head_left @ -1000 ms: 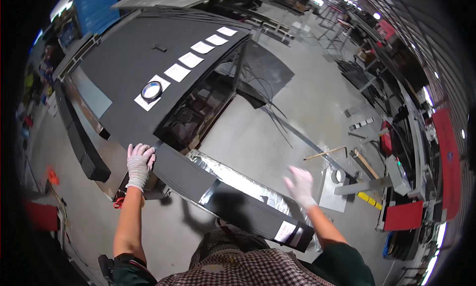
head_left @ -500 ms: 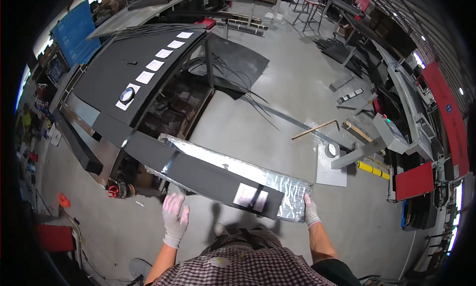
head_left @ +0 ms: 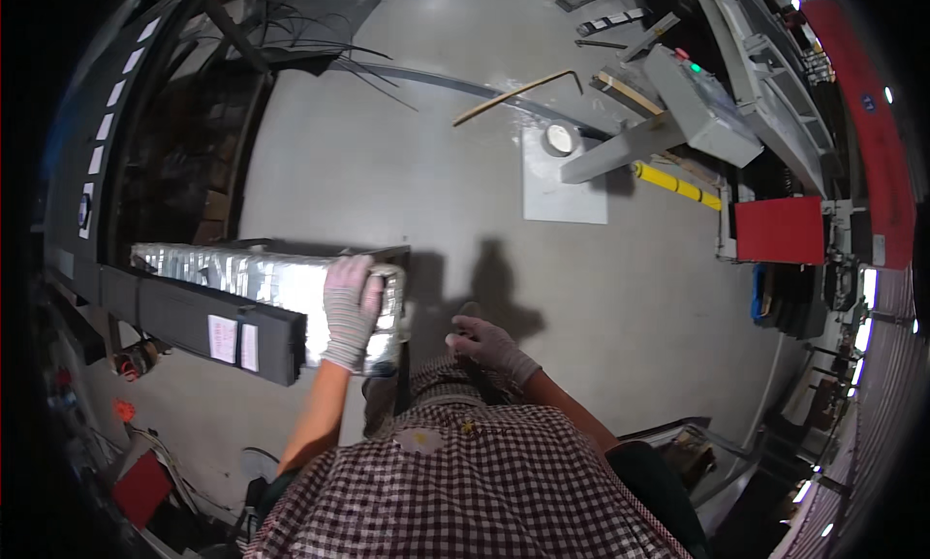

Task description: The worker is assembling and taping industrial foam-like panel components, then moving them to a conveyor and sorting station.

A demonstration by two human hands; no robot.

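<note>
We locate the foil block (head_left: pixel 262 274) at lower left, with the black bundle (head_left: pixel 184 319) along its near side; we cannot tell whether the bundle rests on it. Our left hand (head_left: pixel 351 302) lies over the block's right end, fingers extended, thumb apart. Our right hand (head_left: pixel 492 348) is half curled before the apron (head_left: pixel 465 481); whether it holds anything, we cannot tell. We judge the block stiff, its foil slick and easily torn: grasp the end edges. The block's underside and our left palm are hidden.
</note>
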